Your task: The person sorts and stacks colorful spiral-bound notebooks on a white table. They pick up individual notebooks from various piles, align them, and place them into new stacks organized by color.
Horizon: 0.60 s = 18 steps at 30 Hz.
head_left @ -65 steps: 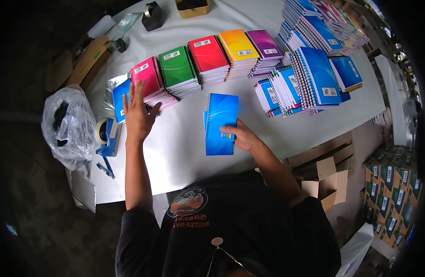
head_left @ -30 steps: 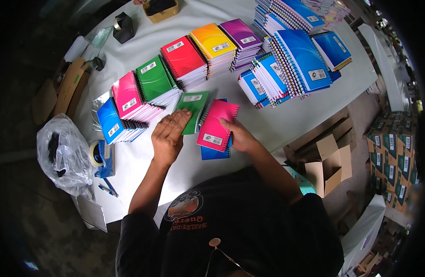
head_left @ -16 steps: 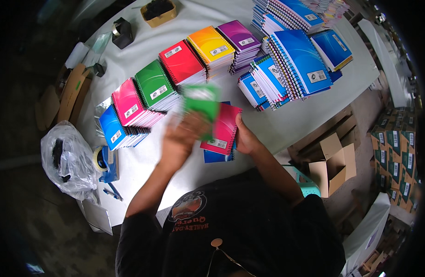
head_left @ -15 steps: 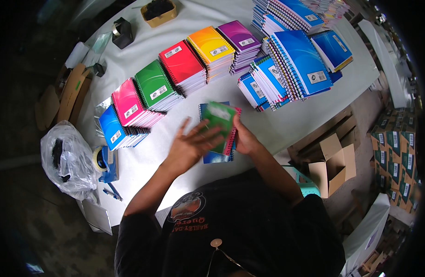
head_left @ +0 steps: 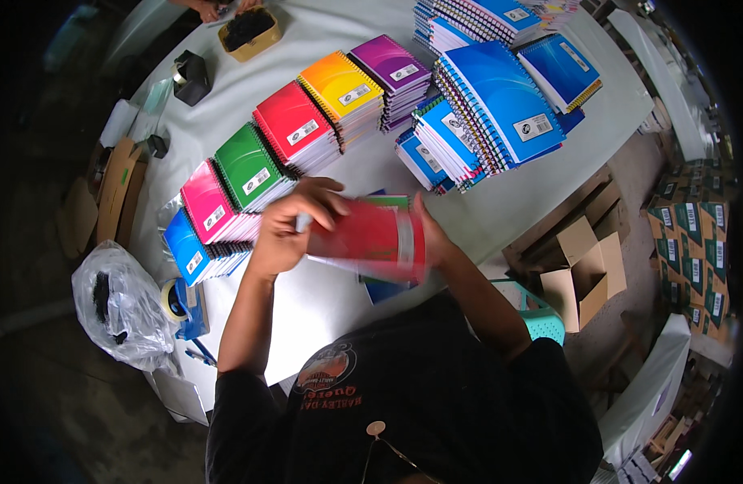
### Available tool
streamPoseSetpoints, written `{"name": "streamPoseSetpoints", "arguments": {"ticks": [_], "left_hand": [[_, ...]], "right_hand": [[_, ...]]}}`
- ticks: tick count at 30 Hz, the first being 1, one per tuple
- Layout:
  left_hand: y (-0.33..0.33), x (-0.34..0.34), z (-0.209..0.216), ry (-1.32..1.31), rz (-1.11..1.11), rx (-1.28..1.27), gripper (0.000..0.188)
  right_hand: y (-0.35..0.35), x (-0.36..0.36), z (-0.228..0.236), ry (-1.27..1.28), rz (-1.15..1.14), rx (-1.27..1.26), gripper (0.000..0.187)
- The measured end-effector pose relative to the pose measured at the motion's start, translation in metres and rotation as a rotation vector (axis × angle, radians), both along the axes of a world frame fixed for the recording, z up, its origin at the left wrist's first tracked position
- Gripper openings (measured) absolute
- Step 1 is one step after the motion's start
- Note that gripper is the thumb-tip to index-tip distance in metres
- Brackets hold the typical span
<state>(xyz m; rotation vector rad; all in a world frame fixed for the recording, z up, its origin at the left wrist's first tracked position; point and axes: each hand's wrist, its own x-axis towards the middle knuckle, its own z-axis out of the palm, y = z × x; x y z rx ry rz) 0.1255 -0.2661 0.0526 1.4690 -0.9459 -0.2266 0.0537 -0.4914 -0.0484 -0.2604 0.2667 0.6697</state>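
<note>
In the head view, the person's left hand [head_left: 286,231] has its fingers bent and drawn in close on the left end of a red notebook [head_left: 359,234], blurred. The right hand [head_left: 436,239] is at that notebook's opposite end, thumb raised along the edge; its other fingers are hidden, so their spread and grip cannot be told. The red notebook lies between both hands, over a green notebook [head_left: 399,202] and a blue notebook [head_left: 385,291] that show past its edges. Beyond the left hand, a row of coloured notebook stacks [head_left: 294,121] crosses the table [head_left: 278,323].
</note>
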Motion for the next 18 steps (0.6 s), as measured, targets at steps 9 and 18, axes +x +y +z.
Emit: {"name": "streamPoseSetpoints", "arguments": {"ticks": [9, 18], "left_hand": [[-0.065, 0.092, -0.021, -0.729, 0.604, 0.67, 0.033], [-0.055, 0.003, -0.002, 0.102, 0.974, 0.014, 0.024]], "right_hand": [[0.006, -0.018, -0.019, -0.104, 0.249, -0.063, 0.047], [0.012, -0.026, -0.022, -0.088, -0.381, -0.34, 0.05]]}}
